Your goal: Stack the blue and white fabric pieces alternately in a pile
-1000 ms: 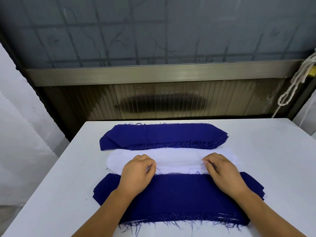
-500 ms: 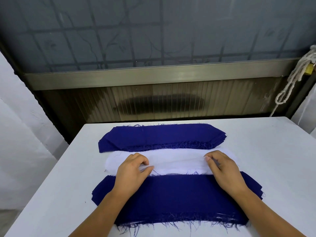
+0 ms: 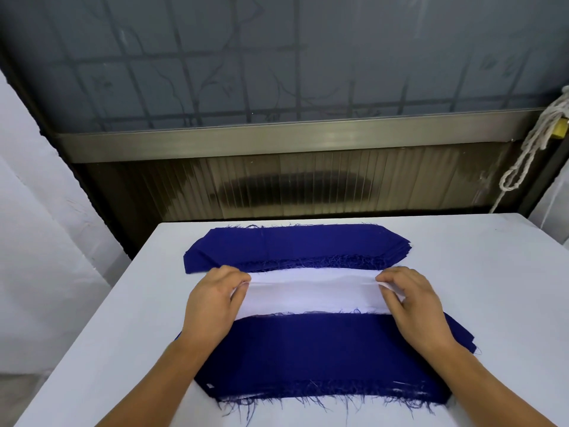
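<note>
On the white table lie three rows of long fabric pieces. A pile of blue pieces with frayed edges sits farthest from me. In the middle is the white fabric. Nearest me lies a pile topped by a blue piece, with a little white showing under its front edge. My left hand pinches the left end of the top white piece. My right hand pinches its right end, and the piece is stretched taut between them, raised slightly.
Beyond the table's far edge stands a dark ribbed panel under a metal rail and frosted glass. A knotted white rope hangs at the upper right. White walls flank both sides.
Both hands slid outward along the white fabric to its ends and now pinch the top piece, pulling it taut. The view has tilted down a little.
</note>
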